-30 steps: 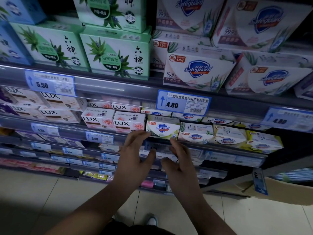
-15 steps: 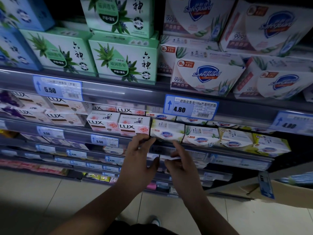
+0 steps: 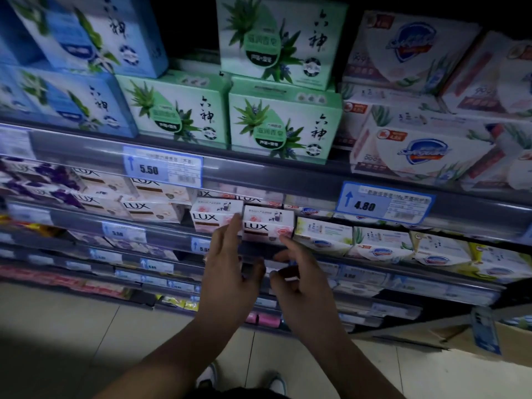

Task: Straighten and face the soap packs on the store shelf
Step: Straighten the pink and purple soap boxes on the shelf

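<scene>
Both my hands have shifted one pack to the left. Half a second ago they were bracketing the white-and-green soap pack (image 3: 322, 234); now they frame the pink soap pack (image 3: 267, 226) that stands just beside it on the same shelf, at the front edge behind the shelf rail (image 3: 259, 250).

My left hand (image 3: 230, 272) is not gripping anything. Its fingers are straight and the fingertips (image 3: 237, 223) press the pink pack's left edge, in the seam between it and the next pink pack (image 3: 214, 216). My right hand (image 3: 302, 277) is relaxed, with its index finger reaching up to touch the pack's lower right corner and the other fingers loosely curled. I see nothing held in it, though the blur there leaves a little doubt.

I take the move to mean the white-and-green pack is finished. It sits with its front to me, touching its neighbours.

The pink pack looks slightly turned, its right end sitting a little forward of its twin. I judge the next step to be a small squeeze and twist between the two hands to square it up.

The packs further left under the 5.50 price tag (image 3: 162, 169) are blurred, so I cannot tell whether they need work.
</scene>
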Demonstrator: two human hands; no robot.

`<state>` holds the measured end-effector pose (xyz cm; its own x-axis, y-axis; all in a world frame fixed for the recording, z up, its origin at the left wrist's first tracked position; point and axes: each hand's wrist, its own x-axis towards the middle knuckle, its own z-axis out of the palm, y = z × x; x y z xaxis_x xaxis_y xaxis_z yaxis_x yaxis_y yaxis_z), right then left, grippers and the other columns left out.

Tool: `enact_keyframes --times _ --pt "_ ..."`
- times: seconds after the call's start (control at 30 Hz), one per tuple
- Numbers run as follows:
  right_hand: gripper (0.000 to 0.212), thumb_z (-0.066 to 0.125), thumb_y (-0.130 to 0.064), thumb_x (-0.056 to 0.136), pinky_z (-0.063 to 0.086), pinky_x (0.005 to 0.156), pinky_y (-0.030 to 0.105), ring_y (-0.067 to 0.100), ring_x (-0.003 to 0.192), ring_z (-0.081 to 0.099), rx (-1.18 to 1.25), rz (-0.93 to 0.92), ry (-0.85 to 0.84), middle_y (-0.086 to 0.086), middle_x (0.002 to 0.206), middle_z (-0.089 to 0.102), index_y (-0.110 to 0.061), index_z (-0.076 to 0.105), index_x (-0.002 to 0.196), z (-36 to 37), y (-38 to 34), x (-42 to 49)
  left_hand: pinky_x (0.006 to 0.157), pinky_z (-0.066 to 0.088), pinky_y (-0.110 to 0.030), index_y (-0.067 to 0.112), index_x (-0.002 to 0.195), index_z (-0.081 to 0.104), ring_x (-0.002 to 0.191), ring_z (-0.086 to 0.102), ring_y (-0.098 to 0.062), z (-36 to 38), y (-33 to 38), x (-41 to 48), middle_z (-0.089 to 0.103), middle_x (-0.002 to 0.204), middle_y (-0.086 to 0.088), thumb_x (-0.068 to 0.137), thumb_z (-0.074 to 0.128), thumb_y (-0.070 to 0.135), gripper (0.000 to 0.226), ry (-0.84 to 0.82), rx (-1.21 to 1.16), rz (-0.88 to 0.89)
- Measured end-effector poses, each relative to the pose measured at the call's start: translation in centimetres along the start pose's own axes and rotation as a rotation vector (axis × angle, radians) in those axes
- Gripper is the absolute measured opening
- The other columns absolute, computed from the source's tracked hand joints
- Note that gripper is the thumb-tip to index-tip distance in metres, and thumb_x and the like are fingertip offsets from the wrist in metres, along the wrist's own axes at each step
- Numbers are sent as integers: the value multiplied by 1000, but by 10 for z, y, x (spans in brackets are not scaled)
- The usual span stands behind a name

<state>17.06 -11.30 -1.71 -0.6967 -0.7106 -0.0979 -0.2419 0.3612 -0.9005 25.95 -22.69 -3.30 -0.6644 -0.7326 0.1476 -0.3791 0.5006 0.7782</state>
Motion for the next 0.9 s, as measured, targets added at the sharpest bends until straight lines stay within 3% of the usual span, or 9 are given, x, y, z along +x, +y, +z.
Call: enact_keyframes --times 0.1,0.2,0.33,0.43,0.53,0.63,0.7,0.8,0.9 --pt "51 60 -6 97 46 70 7 -6 90 60 9 10 38 -16 117 57 -31 48 141 3 -1 0 87 45 -25 19 157 33 123 51 -19 -5 -2 1 44 145 -3 91 71 15 76 -15 26 27" --pt "43 60 -6 97 50 70 12 -4 92 61 28 27 125 -14 116 58 -33 49 128 5 1 -4 93 51 -33 17 150 42 123 52 -15 -10 -4 -1 47 140 1 89 72 12 68 -16 -48 52" --pt "47 62 -10 97 53 72 15 -9 102 60 14 26 214 -15 128 54 -26 45 137 9 6 -11 96 53 -27 17 134 50 115 53 8 -13 -7 -2 55 124 14 90 72 8 50 8 -187 43" --pt "53 60 -10 96 51 72 7 -16 106 58 43 27 202 -29 127 54 -33 42 141 12 6 -16 91 57 -24 21 122 53 115 60 1 -14 -10 -1 64 116 14 89 72 7 41 7 -268 24" --pt "58 60 -8 96 51 71 8 -14 105 62 80 33 190 -48 117 53 -43 39 138 10 6 -19 83 56 -15 29 131 52 107 66 -3 -15 -12 4 65 118 11 85 75 3 57 -5 -290 24" --pt "63 63 -8 95 50 77 6 -9 111 60 101 36 208 -27 124 59 -41 43 144 3 4 -23 80 45 0 29 141 54 95 63 0 -18 -13 6 56 112 4 82 79 3 69 18 -162 52" --pt "63 66 -6 96 49 79 6 -5 109 60 126 -7 216 -16 122 61 -45 47 142 -3 1 -25 79 42 0 33 131 61 92 61 -1 -22 -13 7 55 105 3 78 83 2 66 34 -109 89" --pt "53 67 -8 96 51 81 10 3 104 63 118 -90 231 -4 119 59 -49 55 129 -13 -3 -26 91 48 -13 43 120 61 108 61 -2 -34 -11 8 57 116 6 79 85 10 57 0 -183 155" --pt "32 67 -20 98 56 89 23 10 113 66 237 -106 218 -2 127 64 -33 64 127 -24 -4 -25 93 56 -25 41 120 64 117 65 -10 -42 -2 4 68 120 10 88 77 25 39 -191 -468 177"
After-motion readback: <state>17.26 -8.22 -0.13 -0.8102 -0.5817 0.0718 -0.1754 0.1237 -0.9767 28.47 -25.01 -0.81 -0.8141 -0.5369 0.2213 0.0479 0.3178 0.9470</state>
